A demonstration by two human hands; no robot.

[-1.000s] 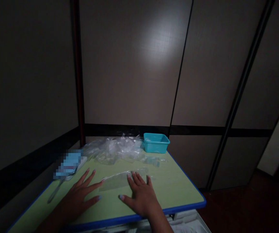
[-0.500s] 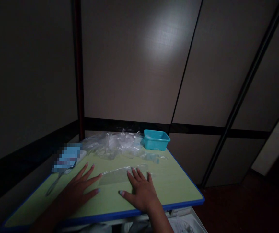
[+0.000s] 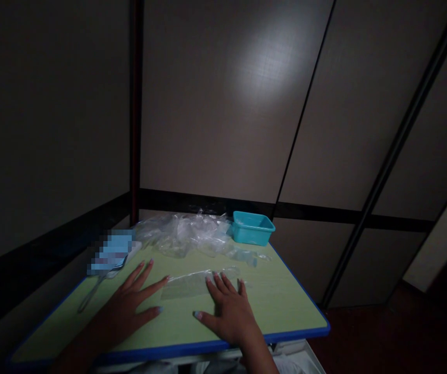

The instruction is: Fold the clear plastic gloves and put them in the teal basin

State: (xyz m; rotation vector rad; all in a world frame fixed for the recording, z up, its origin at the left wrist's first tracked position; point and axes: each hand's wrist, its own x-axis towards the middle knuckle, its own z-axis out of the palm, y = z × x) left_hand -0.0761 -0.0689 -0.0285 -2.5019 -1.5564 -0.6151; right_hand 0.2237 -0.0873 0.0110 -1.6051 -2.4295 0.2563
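A clear, flat plastic bag (image 3: 186, 285) lies on the green tabletop (image 3: 281, 296) between my two hands. My left hand (image 3: 130, 301) is spread at the bag's left end, its index fingertip by the bag's corner, with nothing held. My right hand (image 3: 231, 311) has its fingers apart, and its fingertips rest on the right part of the bag. Behind them sits a heap of crumpled clear plastic (image 3: 188, 234). A turquoise basket (image 3: 252, 228) stands to the right of the heap.
At the left edge lies a blurred-out blue item (image 3: 112, 252), with a thin metal-looking utensil (image 3: 93, 292) beside it. A small pale-blue plastic piece (image 3: 248, 257) lies before the basket. Below the blue-edged table, an open drawer (image 3: 309, 353) shows. Panelled walls (image 3: 215, 104) rise behind.
The view has shifted slightly, so everything appears a little farther right. Both hands stay spread in nearly the same places on the table.
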